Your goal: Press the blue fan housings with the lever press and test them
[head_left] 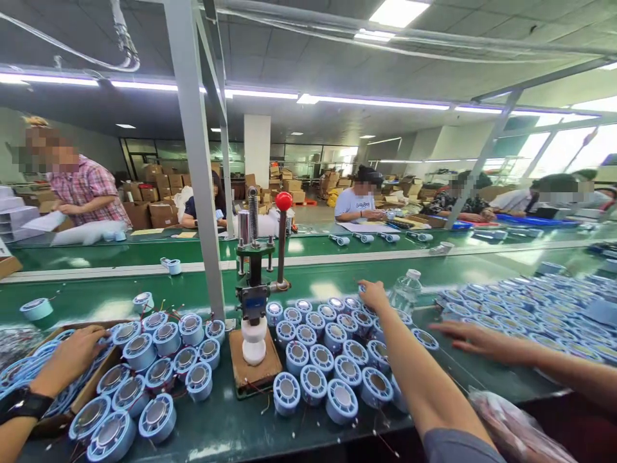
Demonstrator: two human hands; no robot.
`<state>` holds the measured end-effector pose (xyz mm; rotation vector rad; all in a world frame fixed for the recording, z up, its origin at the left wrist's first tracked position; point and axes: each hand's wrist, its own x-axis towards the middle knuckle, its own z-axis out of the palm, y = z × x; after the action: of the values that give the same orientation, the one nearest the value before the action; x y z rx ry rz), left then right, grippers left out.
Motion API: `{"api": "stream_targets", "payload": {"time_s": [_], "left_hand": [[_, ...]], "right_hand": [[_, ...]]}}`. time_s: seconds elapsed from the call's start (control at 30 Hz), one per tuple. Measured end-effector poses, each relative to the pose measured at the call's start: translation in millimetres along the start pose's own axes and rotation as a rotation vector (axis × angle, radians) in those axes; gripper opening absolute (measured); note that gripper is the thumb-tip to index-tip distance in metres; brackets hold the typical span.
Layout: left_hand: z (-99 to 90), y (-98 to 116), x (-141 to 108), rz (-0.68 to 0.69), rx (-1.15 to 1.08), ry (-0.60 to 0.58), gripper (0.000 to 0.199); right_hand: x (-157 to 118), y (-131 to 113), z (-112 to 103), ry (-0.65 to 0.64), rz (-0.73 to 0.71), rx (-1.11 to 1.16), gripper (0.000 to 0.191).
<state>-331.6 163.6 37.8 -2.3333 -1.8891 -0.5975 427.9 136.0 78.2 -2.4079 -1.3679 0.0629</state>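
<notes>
At the left, my left hand [80,354], with a black watch at its wrist, is over a cardboard box of thin blue rings [29,363]. Its fingers are curled down and pressed together; what they hold is hidden. My right hand [373,296] reaches out beyond the back of the middle group of round blue parts [348,368], its fingers closed on a small blue part [361,289], mostly covered. Another group of blue parts [157,411] stands beside the box. Between the groups is a hand press [253,299] with a red-knobbed lever and white pads.
Another person's hand [463,337] reaches in from the right, near many more blue parts [520,308]. A clear plastic bottle [409,289] stands behind my right forearm. A grey metal post [195,161] rises left of the press. People sit across the green bench [308,260].
</notes>
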Motion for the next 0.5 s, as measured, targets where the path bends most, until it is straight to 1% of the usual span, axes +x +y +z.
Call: {"api": "stream_targets", "payload": {"time_s": [0.1, 0.17, 0.23, 0.3, 0.37, 0.4, 0.43, 0.47, 0.5], "left_hand": [[-3.6, 9, -2, -0.034, -0.044, -0.004, 0.031], [-7.2, 14, -1, -0.065, -0.060, -0.003, 0.029], [-13.6, 17, 1, -0.101, -0.065, 0.008, 0.028], [-25.2, 21, 3, -0.139, -0.060, 0.025, 0.029], [-41.5, 30, 3, -0.208, -0.072, 0.069, 0.029], [-49.6, 39, 1, -0.243, -0.087, 0.109, 0.029], [-56.0, 52, -4, -0.260, -0.108, 0.158, 0.029], [-59.3, 68, -11, -0.244, -0.132, 0.205, 0.028], [-58.2, 88, -22, -0.195, -0.159, 0.240, 0.027]], "right_hand": [[11, 15, 7, -0.109, 0.054, -0.083, 0.035], [19, 21, 8, -0.179, 0.084, -0.133, 0.034], [26, 21, 8, -0.233, 0.113, -0.175, 0.034], [32, 13, 7, -0.260, 0.131, -0.202, 0.034], [35, -7, 10, -0.256, 0.106, -0.207, 0.035], [36, -22, 13, -0.245, 0.066, -0.197, 0.035], [36, -41, 18, -0.230, 0.006, -0.178, 0.036], [35, -62, 24, -0.213, -0.071, -0.151, 0.036], [34, -85, 31, -0.194, -0.158, -0.120, 0.037]]}}
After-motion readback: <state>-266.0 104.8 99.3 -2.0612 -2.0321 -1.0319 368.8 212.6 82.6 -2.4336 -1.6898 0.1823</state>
